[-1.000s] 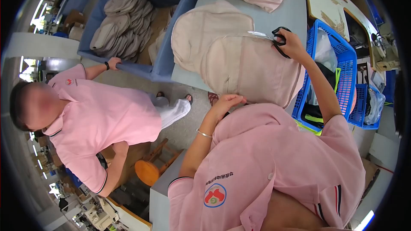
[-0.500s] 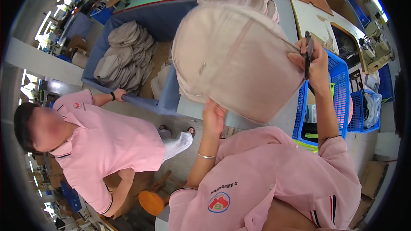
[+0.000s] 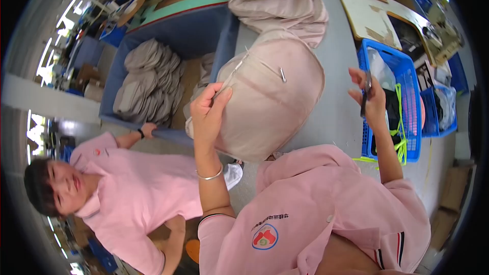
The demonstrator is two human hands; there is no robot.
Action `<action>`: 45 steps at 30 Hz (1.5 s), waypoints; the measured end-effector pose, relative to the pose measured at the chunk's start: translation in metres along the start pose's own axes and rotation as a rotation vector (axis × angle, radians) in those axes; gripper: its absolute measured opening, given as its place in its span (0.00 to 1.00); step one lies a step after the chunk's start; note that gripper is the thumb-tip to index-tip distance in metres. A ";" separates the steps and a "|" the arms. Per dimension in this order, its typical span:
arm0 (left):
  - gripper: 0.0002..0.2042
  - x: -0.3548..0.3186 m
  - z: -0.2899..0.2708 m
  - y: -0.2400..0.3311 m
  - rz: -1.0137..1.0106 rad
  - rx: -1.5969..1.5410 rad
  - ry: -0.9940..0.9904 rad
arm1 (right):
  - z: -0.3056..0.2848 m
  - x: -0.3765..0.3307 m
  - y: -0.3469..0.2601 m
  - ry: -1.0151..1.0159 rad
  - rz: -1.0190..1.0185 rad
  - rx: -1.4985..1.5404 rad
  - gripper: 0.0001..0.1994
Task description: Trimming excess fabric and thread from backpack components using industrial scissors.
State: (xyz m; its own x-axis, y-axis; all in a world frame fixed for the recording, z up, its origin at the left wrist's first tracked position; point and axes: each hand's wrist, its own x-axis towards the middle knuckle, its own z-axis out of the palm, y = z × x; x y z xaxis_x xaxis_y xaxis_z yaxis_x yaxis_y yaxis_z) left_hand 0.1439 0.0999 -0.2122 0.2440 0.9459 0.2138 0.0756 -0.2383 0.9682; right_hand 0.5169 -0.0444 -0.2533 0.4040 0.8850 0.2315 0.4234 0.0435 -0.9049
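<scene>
A grey surface (image 3: 336, 107) is seen running across the upper middle of the view. To its left a large blue bin (image 3: 168, 35) is placed, and stacks of folded beige fabric pieces (image 3: 147, 81) are held inside it. At the far end of the surface a pile of beige cloth (image 3: 275, 0) is heaped. A rounded beige fabric cover (image 3: 270, 107) with a zipper along its left edge is lifted off the surface's near edge, just in front of that pile. Its left edge is pinched by the left hand (image 3: 209, 112), whose fingers are closed on the fabric. A silver bangle (image 3: 210, 175) is worn on that wrist. A blue crate (image 3: 389, 58) is set on the right of the surface, with dark items and a yellow-green cord inside. Above the crate's near left rim the right hand (image 3: 368, 97) is raised, its fingers clamped around a small dark tool (image 3: 365, 94), probably scissors. At the lower left another person in a pink shirt (image 3: 137, 198) is seen, one hand (image 3: 147, 130) laid on the bin's rim.
</scene>
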 end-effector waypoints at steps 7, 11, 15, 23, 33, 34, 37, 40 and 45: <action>0.06 0.032 0.010 0.027 0.420 0.424 -0.387 | 0.046 0.040 -0.089 -0.291 -0.219 -0.076 0.21; 0.05 0.037 0.021 -0.006 0.384 0.403 -0.419 | 0.064 0.044 -0.072 -0.270 -0.082 -0.059 0.13; 0.06 0.032 0.023 -0.030 0.314 0.390 -0.382 | 0.063 0.038 -0.044 -0.418 0.089 0.099 0.14; 0.04 0.023 0.014 -0.048 0.248 0.535 -0.237 | 0.045 0.037 -0.017 -0.469 0.110 -0.147 0.16; 0.04 0.021 0.026 -0.045 0.201 0.474 -0.317 | 0.025 0.063 -0.030 -0.693 -0.393 -0.644 0.23; 0.04 0.018 0.030 -0.045 0.202 0.473 -0.316 | 0.028 0.066 -0.032 -0.697 -0.459 -0.697 0.23; 0.04 0.014 0.031 -0.044 0.197 0.474 -0.318 | 0.038 0.075 -0.031 -0.716 -0.557 -0.777 0.22; 0.04 0.011 0.032 -0.042 0.186 0.474 -0.323 | 0.047 0.077 -0.028 -0.754 -0.614 -0.815 0.22; 0.04 0.007 0.031 -0.046 0.156 0.464 -0.306 | 0.060 0.074 -0.033 -0.850 -0.578 -0.862 0.21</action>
State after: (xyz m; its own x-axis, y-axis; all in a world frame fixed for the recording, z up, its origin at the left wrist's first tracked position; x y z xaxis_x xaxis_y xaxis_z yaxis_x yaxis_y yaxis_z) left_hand 0.1723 0.1107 -0.2592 0.5499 0.8013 0.2354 0.4154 -0.5070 0.7553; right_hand 0.4843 0.0477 -0.2281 -0.4976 0.8641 -0.0752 0.8605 0.4809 -0.1679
